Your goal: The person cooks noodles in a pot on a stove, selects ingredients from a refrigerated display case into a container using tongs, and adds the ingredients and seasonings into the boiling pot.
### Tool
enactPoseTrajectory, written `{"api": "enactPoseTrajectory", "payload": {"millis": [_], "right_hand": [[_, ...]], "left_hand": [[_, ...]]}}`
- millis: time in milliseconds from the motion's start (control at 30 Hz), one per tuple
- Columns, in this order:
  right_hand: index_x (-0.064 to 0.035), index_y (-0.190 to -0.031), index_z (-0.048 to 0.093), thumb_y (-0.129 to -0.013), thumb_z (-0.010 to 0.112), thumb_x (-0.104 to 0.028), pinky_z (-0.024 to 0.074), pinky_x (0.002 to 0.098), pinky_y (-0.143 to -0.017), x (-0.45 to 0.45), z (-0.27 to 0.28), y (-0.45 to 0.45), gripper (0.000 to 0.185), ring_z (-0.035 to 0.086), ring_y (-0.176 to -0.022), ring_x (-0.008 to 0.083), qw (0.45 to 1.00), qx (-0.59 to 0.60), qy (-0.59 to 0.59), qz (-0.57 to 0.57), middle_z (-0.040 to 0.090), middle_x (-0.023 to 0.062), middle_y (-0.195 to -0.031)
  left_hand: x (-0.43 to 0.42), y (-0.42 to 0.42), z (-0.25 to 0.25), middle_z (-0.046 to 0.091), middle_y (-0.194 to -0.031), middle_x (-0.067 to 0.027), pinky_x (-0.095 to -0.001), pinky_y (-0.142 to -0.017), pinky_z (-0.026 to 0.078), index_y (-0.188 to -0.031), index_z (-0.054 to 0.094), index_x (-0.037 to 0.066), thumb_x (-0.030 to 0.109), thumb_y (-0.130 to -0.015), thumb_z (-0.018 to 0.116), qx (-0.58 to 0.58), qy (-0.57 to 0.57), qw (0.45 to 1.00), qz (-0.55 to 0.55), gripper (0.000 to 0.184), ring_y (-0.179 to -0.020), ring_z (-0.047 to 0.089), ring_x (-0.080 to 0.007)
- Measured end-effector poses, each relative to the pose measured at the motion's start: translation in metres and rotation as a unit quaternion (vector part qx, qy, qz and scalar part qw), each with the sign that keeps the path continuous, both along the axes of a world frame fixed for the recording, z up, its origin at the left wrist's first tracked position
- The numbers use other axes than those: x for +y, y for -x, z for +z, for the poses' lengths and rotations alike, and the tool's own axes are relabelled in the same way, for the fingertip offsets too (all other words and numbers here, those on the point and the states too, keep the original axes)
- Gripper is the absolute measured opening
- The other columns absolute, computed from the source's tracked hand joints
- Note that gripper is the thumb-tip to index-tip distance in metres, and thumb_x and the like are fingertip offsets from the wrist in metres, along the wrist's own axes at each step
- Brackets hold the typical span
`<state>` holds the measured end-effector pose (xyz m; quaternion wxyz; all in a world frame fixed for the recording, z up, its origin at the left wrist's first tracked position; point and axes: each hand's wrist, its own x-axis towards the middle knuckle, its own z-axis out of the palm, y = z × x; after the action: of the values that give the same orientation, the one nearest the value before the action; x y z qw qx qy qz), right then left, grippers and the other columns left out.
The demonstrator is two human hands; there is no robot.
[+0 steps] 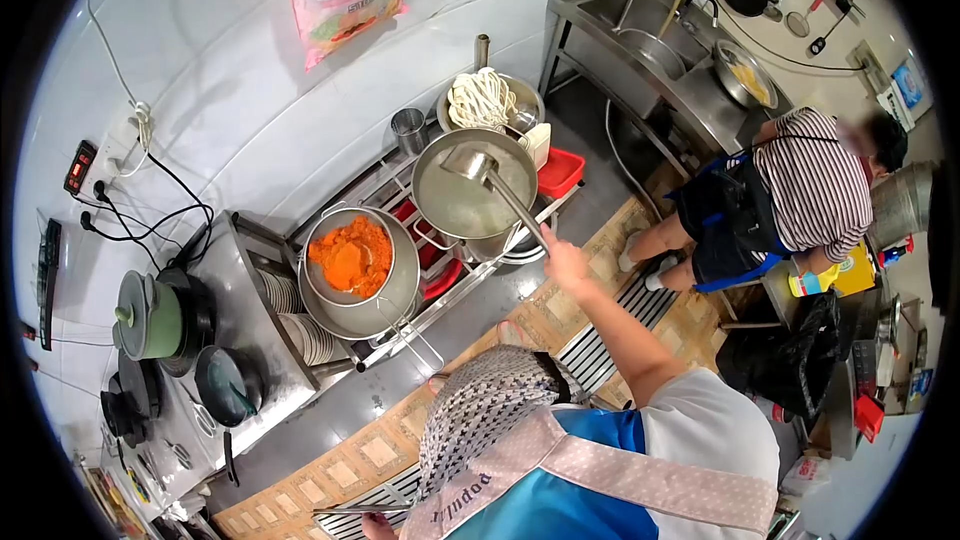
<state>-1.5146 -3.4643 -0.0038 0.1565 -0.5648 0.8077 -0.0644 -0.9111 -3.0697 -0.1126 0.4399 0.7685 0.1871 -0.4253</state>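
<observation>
My right hand (568,258) is closed around the handle of a metal ladle (518,206). The ladle's bowl is over a large pot (421,214) of cloudy liquid, near its upper side. At the bottom edge, my left hand (377,527) is partly cut off, its fingers around a thin metal rod (345,511) whose full shape I cannot make out. To the left of the pot, a strainer (376,296) with orange mash (352,258) rests over a second pot (405,275). Behind the large pot sits a metal pan (531,106) with pale, rope-like strands (482,97).
A metal counter (255,325) at left carries stacked plates (303,338), a green lidded pot (150,315) and a dark pan (225,380). A red tub (561,172) stands right of the pot. Another person (800,180) bends near the sink (640,25).
</observation>
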Motion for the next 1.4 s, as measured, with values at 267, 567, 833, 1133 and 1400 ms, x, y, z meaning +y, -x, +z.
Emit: {"api": "enactPoseTrajectory", "payload": {"millis": [267, 567, 833, 1133, 1400], "right_hand": [[-0.0076, -0.120, 0.048, -0.072, 0.057, -0.005, 0.0400, 0.0301, -0.038, -0.010, -0.030, 0.024, 0.049, 0.052, -0.044, 0.0159, 0.850, -0.517, -0.033, -0.092, 0.055, 0.0069, -0.061], [-0.0045, -0.109, 0.043, -0.079, 0.056, -0.002, 0.0286, 0.0196, -0.032, 0.026, 0.068, 0.049, 0.033, 0.038, -0.037, 0.0044, 0.634, -0.732, -0.105, -0.225, 0.047, -0.0013, -0.056], [-0.0079, -0.117, 0.042, -0.079, 0.055, -0.001, 0.0261, 0.0196, -0.033, 0.054, 0.133, 0.021, 0.040, 0.038, -0.040, 0.0057, 0.671, -0.708, -0.147, -0.162, 0.045, 0.0000, -0.059], [-0.0095, -0.130, 0.037, -0.081, 0.053, -0.002, 0.0263, 0.0179, -0.035, 0.036, 0.189, -0.108, 0.052, 0.037, -0.040, 0.0044, 0.663, -0.701, -0.256, -0.048, 0.047, 0.0004, -0.063], [-0.0056, -0.131, 0.033, -0.081, 0.052, -0.003, 0.0270, 0.0176, -0.034, 0.003, 0.186, -0.269, 0.053, 0.035, -0.039, 0.0038, 0.618, -0.692, -0.361, 0.094, 0.042, -0.0007, -0.060]], "left_hand": [[0.001, 0.013, 0.006, 0.046, -0.059, -0.0020, -0.0231, -0.041, 0.040, -0.064, 0.048, 0.005, 0.011, -0.076, 0.060, -0.006, -0.002, 1.000, 0.004, 0.018, -0.047, 0.043, -0.0126], [-0.052, 0.038, -0.012, 0.047, -0.060, -0.0022, -0.0226, -0.042, 0.040, -0.066, 0.050, 0.004, 0.013, -0.077, 0.060, 0.013, -0.010, 0.999, -0.051, 0.017, -0.048, 0.044, -0.0125], [-0.003, 0.011, -0.032, 0.048, -0.061, -0.0024, -0.0222, -0.042, 0.041, -0.068, 0.051, 0.004, 0.014, -0.078, 0.061, 0.011, -0.001, 1.000, 0.027, 0.017, -0.049, 0.044, -0.0124], [0.055, -0.030, -0.075, 0.050, -0.063, -0.0039, -0.0221, -0.043, 0.041, -0.072, 0.054, 0.001, 0.014, -0.078, 0.061, -0.008, 0.037, 0.978, 0.206, 0.016, -0.050, 0.045, -0.0122], [0.085, -0.013, -0.092, 0.054, -0.066, -0.0076, -0.0236, -0.038, 0.040, -0.073, 0.055, -0.002, 0.004, -0.079, 0.056, 0.008, 0.069, 0.959, 0.274, 0.009, -0.049, 0.049, -0.0140]]}}
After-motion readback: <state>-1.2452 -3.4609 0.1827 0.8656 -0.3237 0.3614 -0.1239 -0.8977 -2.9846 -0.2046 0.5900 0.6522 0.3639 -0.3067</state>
